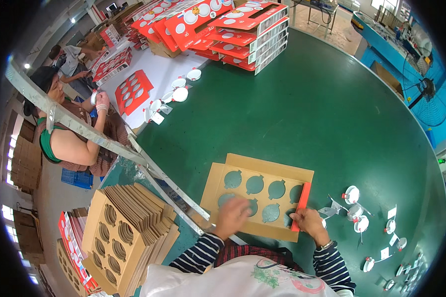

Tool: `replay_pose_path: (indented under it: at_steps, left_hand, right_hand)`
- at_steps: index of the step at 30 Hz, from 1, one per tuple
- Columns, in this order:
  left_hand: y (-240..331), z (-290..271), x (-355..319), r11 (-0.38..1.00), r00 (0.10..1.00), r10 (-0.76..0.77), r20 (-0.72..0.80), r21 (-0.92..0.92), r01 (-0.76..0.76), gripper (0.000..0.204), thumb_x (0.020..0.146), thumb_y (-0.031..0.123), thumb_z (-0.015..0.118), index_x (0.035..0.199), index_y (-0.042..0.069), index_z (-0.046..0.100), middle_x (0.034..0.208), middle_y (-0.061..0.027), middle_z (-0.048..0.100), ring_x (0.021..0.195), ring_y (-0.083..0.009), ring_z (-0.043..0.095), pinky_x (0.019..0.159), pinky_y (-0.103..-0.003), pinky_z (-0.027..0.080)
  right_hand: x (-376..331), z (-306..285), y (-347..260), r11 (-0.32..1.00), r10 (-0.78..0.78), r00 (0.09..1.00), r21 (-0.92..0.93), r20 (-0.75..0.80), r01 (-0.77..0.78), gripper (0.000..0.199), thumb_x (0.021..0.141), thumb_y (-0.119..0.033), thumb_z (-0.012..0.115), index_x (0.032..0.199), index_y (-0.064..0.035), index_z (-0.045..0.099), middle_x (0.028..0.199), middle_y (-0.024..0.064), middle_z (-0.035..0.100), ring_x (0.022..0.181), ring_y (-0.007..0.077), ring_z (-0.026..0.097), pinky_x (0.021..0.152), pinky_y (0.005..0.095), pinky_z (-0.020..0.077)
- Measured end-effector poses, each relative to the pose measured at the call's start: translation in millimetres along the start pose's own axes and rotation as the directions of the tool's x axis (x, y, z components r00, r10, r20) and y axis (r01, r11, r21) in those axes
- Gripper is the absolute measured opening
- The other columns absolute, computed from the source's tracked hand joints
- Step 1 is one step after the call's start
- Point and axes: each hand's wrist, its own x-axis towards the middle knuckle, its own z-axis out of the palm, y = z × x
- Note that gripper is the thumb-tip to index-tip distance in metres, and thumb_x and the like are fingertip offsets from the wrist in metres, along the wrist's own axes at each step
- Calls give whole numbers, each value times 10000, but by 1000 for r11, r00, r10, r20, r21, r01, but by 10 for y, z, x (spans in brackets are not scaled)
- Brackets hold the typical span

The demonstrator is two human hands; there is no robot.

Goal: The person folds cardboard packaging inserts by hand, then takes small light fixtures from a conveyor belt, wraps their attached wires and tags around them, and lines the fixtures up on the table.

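Observation:
A brown cardboard insert (239,188) with two rows of round cut-outs lies on the green table in front of me, a red flap (305,198) along its right end. My right hand (309,222) is closed on that right end, thumb over the red flap. Over the near left part of the insert is my left hand (233,218), its fingers smeared by motion. Whether it touches the cardboard I cannot tell. Several small round white lamps (352,194) with wires and tags lie to the right of my right hand.
A stack of cut-out cardboard inserts (129,222) stands at the left, beyond a metal rail (89,129). Red printed boxes (243,37) are piled at the far edge. Across the rail a co-worker (69,133) holds a round white lamp. More lamps (180,94) lie near a red sheet (134,91).

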Motion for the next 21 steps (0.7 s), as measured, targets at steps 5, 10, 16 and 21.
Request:
replay_pose_path:
  at_steps: [5, 10, 16, 21]
  left_hand:
    - [-398, -359, 247, 868, 933, -187, -306, 394, 303, 480, 759, 225, 674, 1162, 3, 536, 1093, -214, 549, 1011, -403, 506, 878, -466, 416]
    - [-907, -533, 435, 751, 813, -545, -203, 313, 581, 483, 708, 251, 721, 1077, -23, 573, 937, -200, 613, 896, -362, 574, 821, -445, 454]
    - [-648, -811, 641, 617, 773, -631, 69, -560, 553, 219, 810, 87, 672, 975, -41, 606, 844, -89, 670, 706, -147, 618, 649, -283, 486]
    - [-386, -507, 600, 848, 927, -374, 0, 405, 342, 347, 779, 52, 636, 1105, -33, 549, 1060, -193, 607, 886, -324, 606, 750, -385, 492]
  right_hand:
    - [-1, 172, 81, 997, -35, 995, -68, -90, 29, 373, 817, -352, 659, 652, -29, 572, 653, 201, 590, 637, 395, 581, 578, 477, 439]
    - [33, 220, 154, 971, -2, 996, 240, -94, 25, 419, 809, -384, 683, 685, -18, 522, 592, 142, 543, 569, 306, 564, 543, 415, 435]
    - [7, 186, 93, 948, -4, 977, 311, -214, 72, 282, 820, -246, 629, 889, -28, 463, 672, 144, 572, 581, 318, 574, 574, 408, 459]
    - [50, 167, -72, 999, 24, 994, 51, -110, -19, 229, 778, -191, 554, 899, -7, 492, 736, 223, 623, 732, 423, 614, 686, 490, 483]
